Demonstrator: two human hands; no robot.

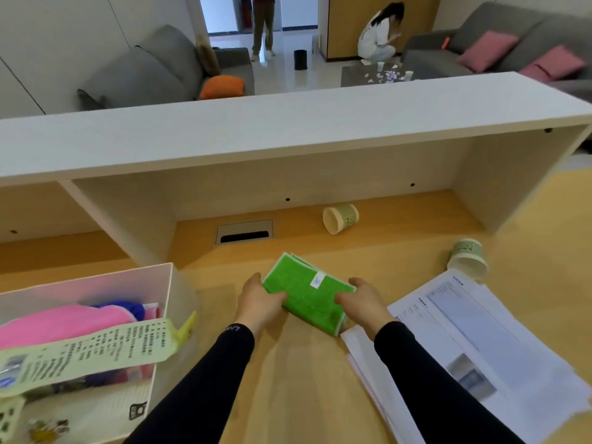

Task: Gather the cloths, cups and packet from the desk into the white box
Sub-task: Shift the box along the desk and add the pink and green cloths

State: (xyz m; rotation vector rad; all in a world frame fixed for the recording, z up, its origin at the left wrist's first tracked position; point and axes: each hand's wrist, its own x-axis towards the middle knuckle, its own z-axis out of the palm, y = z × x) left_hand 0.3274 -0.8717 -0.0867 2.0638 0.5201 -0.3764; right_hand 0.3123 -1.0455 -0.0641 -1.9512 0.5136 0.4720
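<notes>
Lying tipped on the wooden bench (288,373) upper right: two paper cups (340,218), near white printed sheets (474,341). Gripping the folded green cloth (306,296) mid-frame, fingers (282,296) of both hands clamping opposite edges.

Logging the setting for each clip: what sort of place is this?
Probably an office reception or lounge: a wooden desk with a raised white counter, printed papers, and grey sofas beyond.
</notes>
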